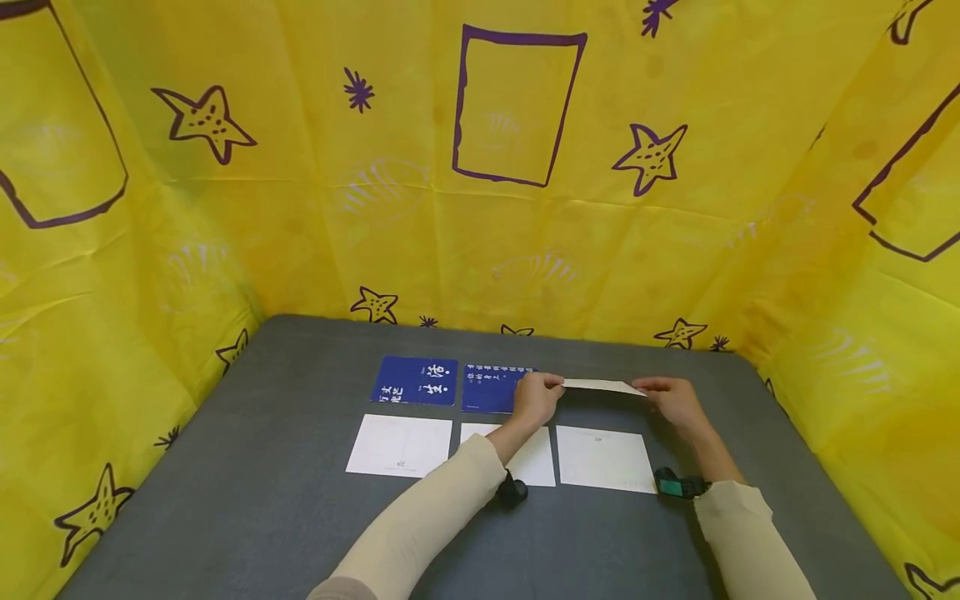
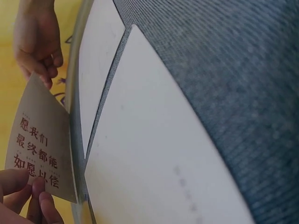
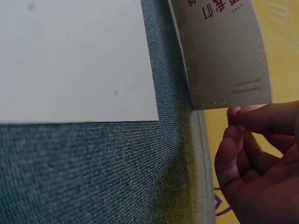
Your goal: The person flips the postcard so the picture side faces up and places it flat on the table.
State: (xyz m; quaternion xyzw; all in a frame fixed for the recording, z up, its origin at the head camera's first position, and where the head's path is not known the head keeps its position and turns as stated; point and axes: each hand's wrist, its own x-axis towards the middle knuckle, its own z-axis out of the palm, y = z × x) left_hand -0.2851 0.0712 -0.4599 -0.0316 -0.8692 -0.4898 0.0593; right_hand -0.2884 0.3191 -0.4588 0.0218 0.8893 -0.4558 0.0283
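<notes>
A pale postcard (image 1: 602, 385) is held nearly edge-on to the head camera, above the right end of the back row. My left hand (image 1: 536, 398) pinches its left end between thumb and fingers. At the other end, the fingertips of my right hand (image 1: 675, 407) pinch a corner. In the left wrist view, dark red Chinese characters show on the postcard (image 2: 44, 144). Beneath my left hand lies a blue card (image 1: 487, 393) with white writing, partly covered by that hand. The right wrist view shows small print near the postcard's (image 3: 229, 60) end.
Another blue card (image 1: 415, 381) lies at the back left. In front is a row of white cards: left (image 1: 400, 442), middle (image 1: 536, 462), partly hidden by my left forearm, and right (image 1: 603, 458). A yellow patterned cloth (image 1: 420, 225) encloses the dark grey table (image 1: 247, 500).
</notes>
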